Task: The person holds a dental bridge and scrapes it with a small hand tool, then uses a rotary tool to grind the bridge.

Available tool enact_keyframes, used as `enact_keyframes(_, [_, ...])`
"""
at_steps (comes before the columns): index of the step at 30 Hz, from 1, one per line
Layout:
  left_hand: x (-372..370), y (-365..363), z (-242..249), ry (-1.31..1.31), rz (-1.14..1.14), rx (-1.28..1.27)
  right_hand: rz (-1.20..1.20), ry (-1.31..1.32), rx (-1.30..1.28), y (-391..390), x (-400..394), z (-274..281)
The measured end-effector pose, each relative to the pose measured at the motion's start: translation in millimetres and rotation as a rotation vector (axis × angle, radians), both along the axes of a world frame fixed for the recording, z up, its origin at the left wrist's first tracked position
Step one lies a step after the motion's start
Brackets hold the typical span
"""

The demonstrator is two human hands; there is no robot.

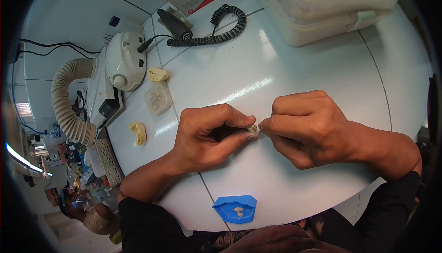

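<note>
Between the thumb and a fingertip of my left hand [202, 135] is a small off-white dental piece [252, 128], mostly covered by the fingers. My right hand [313, 126] is closed in a pinch just to its right, fingertips almost touching it. A thin, light sliver shows at those fingertips, but what they hold is too hidden to name. Below the hands, near the table's front edge, a blue tray [223, 205] carries a few small off-white pieces [238, 210].
Yellow dental casts [138, 133] and a small clear container [158, 99] lie left. Behind them stand a white control unit [126, 62], a ribbed hose [69, 98] and a black handpiece [175, 24] with coiled cord. A plastic case [322, 11] sits back right. Another person [94, 216] is far left.
</note>
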State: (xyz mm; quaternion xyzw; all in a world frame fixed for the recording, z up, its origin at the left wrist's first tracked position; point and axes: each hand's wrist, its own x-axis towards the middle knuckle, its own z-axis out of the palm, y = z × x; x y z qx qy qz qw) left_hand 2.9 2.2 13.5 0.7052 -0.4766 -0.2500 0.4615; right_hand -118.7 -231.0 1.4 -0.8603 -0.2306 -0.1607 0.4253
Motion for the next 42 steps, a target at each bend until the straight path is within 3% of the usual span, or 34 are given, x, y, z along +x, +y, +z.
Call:
enact_keyframes(29, [0.2,0.2,0.4,-0.009,-0.017,0.021,-0.009,0.036,-0.003,-0.4,-2.0,0.3])
enact_keyframes(42, [2.3,2.9,-7.4,0.153,-0.014,-0.067,-0.035,-0.011,0.112,-2.8,-1.6,1.0])
